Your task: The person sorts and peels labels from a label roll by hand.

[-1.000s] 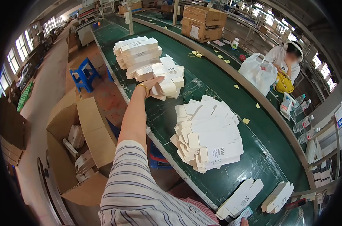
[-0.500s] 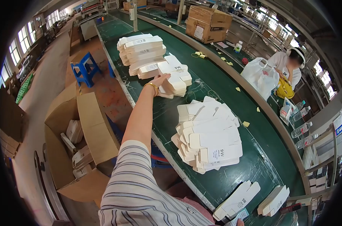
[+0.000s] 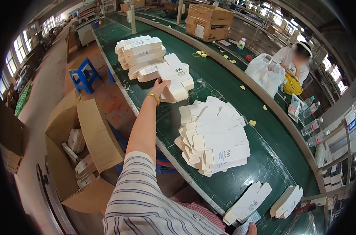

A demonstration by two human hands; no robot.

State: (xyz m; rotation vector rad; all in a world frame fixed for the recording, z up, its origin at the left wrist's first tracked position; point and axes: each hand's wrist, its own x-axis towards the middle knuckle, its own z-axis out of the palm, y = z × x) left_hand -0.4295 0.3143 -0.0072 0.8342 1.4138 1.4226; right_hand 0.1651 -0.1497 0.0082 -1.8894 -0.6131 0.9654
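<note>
My left hand (image 3: 159, 89) reaches far over the green belt, its fingers closed on the near-left edge of a small stack of flat white cartons (image 3: 175, 74) printed "9W". Right behind it lies a longer row of stacked flat cartons (image 3: 140, 55). Between my arm and the belt's far side, a fanned pile of flat cartons (image 3: 219, 137) spreads out. Only part of my right hand (image 3: 252, 228) shows at the bottom edge, pinching a pale blue and white printed sheet (image 3: 246, 224). Beside it is a small carton bundle (image 3: 248, 203).
Another carton bundle (image 3: 287, 201) lies at the belt's near right end. An open cardboard box (image 3: 101, 135) with cartons inside stands on the floor at left, near a blue stool (image 3: 85, 75). Across the belt sit a person (image 3: 293, 58), a white plastic bag (image 3: 265, 74) and several bottles (image 3: 312, 126).
The view has shifted slightly. My left hand has drawn back a little to the near-left edge of the small carton stack. More of my right hand shows now.
</note>
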